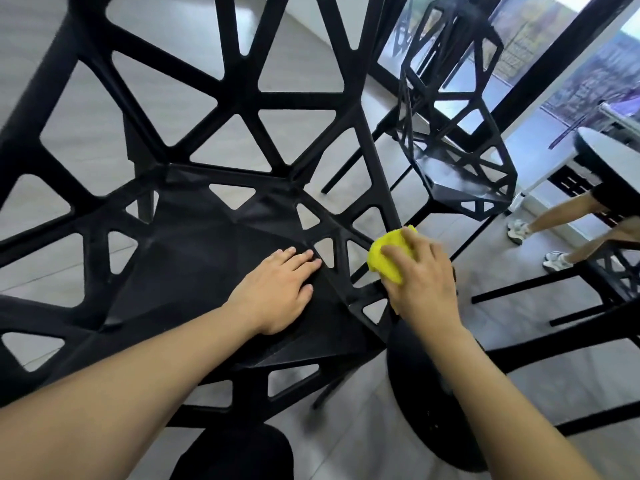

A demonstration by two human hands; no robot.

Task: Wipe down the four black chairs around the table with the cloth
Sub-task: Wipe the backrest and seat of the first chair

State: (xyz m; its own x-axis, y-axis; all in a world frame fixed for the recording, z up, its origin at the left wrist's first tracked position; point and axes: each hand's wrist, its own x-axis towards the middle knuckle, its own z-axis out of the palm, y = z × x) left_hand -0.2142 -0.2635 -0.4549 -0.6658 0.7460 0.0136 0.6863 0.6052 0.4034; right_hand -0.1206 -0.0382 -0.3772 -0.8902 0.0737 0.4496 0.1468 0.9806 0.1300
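The right hand grasps the yellow cloth, bunched against the right edge of the near black chair at about three o'clock of its seat; the left hand lies released, fingers flat on the seat, pointing toward one o'clock; the cloth's long axis seems to run along the rim; a second black chair stands at one o'clock; beyond, a pale round surface, grey floor, and another person's legs.

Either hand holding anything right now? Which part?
Right hand holds the bunched yellow cloth from above, against the near chair's side frame. Left hand holds nothing; it rests flat on the seat.
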